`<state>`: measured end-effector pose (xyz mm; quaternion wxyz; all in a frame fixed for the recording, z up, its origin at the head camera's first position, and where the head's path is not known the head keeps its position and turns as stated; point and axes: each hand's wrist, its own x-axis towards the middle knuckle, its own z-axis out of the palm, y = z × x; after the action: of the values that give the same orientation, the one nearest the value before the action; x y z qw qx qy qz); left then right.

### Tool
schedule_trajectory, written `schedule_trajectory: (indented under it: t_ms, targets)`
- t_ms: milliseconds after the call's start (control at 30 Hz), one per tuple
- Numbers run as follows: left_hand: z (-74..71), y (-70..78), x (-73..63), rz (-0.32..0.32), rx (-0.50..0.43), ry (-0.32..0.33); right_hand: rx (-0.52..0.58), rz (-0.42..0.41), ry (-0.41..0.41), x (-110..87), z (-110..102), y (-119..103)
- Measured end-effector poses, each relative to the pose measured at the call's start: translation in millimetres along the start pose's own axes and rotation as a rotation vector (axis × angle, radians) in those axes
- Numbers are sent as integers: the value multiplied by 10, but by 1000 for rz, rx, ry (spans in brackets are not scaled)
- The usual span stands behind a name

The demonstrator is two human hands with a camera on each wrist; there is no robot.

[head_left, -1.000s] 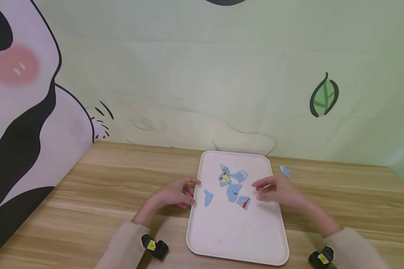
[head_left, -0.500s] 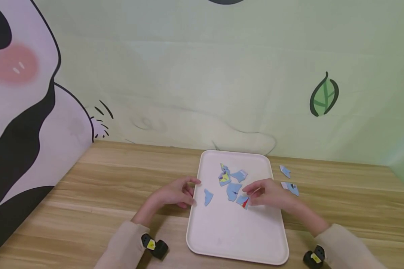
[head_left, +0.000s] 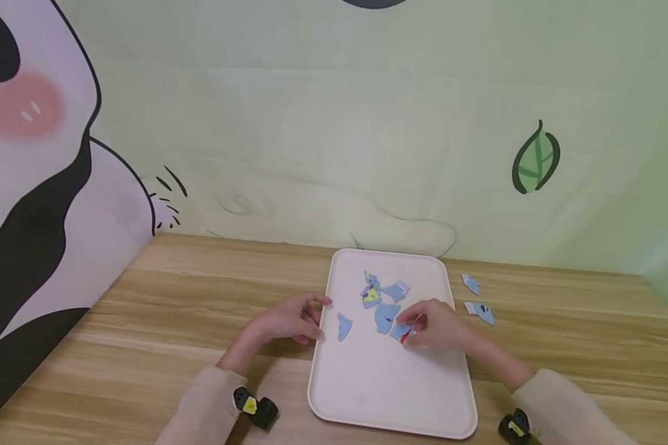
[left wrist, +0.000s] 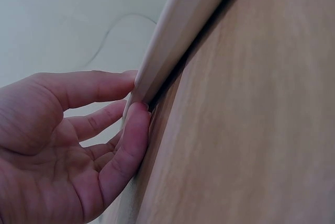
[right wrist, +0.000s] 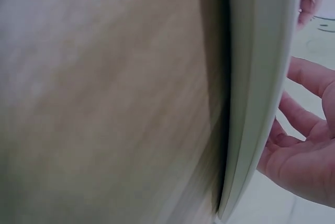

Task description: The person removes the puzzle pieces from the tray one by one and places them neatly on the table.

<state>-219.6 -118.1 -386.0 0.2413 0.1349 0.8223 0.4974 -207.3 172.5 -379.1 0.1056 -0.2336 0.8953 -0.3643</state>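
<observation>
Several blue jigsaw-like pieces lie on a white tray [head_left: 389, 389]. My left hand [head_left: 292, 318] holds the tray's left rim; in the left wrist view its thumb and fingers meet the tray edge [left wrist: 170, 41]. Over the right half of the tray, my right hand [head_left: 436, 324] has thumb and index finger at opposite edges of a blue puzzle piece with a red mark [head_left: 402, 334], partly covering it. Next to it lies a larger blue piece [head_left: 386, 317]. In the right wrist view, the tray rim [right wrist: 261, 93] hides the right fingertips [right wrist: 301, 75].
Farther up the tray lie a yellow-and-blue piece [head_left: 371, 293] and a blue piece [head_left: 396, 291]; a narrow one [head_left: 344, 327] is near the left rim. Two more pieces, an upper one [head_left: 471, 284] and a lower one [head_left: 481, 312], lie on the wooden table [head_left: 562, 334]. A wall covering [head_left: 312, 123] stands behind.
My right hand has moved left and slightly down to the red-marked piece, uncovering the lower piece on the table at right. The left hand keeps its place at the rim.
</observation>
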Motion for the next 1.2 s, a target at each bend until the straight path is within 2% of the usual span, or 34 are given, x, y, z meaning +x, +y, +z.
schedule_trajectory:
  t_ms: [200,467,733,867,1033,1200]
  targets:
    - [1,-4,-3,-3,0,1,-125,-27,37,-2,59,-54]
    - [4,1,-10,5,-3,-5,-157,-14,57,-4,95,-78]
    - [9,-3,-5,9,-7,-4,-95,-35,35,4,94,-80]
    - [8,-10,-3,12,-7,-6,-70,-9,14,7,90,-86]
    - [5,-2,-5,6,0,-3,-67,-17,8,3,73,-82]
    - [3,5,-5,3,5,1,-4,5,2,-7,31,-67]
